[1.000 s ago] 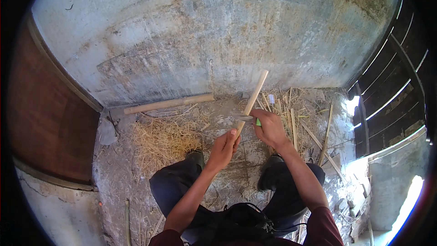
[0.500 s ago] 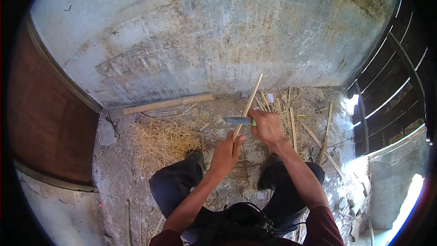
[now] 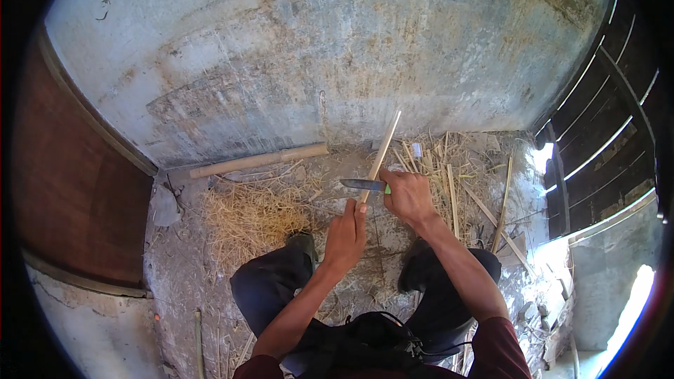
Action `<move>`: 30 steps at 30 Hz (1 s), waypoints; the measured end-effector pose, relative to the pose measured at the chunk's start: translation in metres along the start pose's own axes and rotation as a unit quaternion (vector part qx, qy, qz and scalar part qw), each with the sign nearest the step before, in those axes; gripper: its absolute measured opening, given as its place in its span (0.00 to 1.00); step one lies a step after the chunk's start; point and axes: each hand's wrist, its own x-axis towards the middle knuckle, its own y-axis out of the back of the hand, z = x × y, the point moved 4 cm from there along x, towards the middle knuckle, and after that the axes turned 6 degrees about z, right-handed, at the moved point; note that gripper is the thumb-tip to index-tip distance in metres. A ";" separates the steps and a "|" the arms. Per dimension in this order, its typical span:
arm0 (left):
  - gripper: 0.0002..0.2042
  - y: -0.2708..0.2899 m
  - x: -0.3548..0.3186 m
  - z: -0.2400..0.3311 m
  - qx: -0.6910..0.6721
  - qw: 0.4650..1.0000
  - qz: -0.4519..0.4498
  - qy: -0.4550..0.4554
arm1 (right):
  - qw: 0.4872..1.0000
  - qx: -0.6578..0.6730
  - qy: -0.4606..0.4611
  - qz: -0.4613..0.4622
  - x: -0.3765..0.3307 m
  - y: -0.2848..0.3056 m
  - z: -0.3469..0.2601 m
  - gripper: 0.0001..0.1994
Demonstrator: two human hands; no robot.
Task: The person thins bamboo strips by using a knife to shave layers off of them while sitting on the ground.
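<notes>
My left hand [image 3: 345, 235] pinches the lower end of a thin, pale bamboo strip [image 3: 385, 142], which slants up and to the right. My right hand [image 3: 408, 198] is closed round the green handle of a knife [image 3: 362, 184]. The knife's grey blade points left and lies across the strip, just above my left fingertips. Near the blade, the thumb side of my right hand is close against the strip. Both hands are above the floor, between my knees.
A heap of yellow shavings [image 3: 256, 214] lies on the floor to the left. Behind it, a bamboo pole [image 3: 260, 160] rests along the wall's foot. Split strips [image 3: 451, 200] are scattered at right. A dark slatted panel [image 3: 607, 126] stands far right, a brown wooden panel [image 3: 81, 175] at left.
The strip has turned a little in my left hand and its top has shifted left. My right hand and the knife have moved slightly left and up.
</notes>
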 end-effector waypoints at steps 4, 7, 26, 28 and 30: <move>0.23 -0.002 -0.002 0.004 0.045 0.999 0.025 0.000 | 1.000 -0.008 0.013 0.009 -0.002 -0.001 0.001 0.11; 0.23 -0.002 -0.002 0.001 0.044 0.999 0.027 -0.013 | 1.000 0.001 0.017 -0.006 -0.002 -0.001 -0.003 0.11; 0.21 0.001 -0.001 0.010 0.041 0.999 -0.020 0.022 | 1.000 0.002 0.007 0.030 -0.003 -0.011 0.012 0.22; 0.22 0.002 -0.001 0.012 0.037 0.999 -0.019 0.022 | 0.999 -0.001 0.001 0.032 -0.003 -0.010 0.010 0.22; 0.22 0.003 -0.001 0.016 0.034 0.999 -0.004 0.010 | 0.999 -0.007 -0.001 0.042 -0.002 -0.011 0.014 0.23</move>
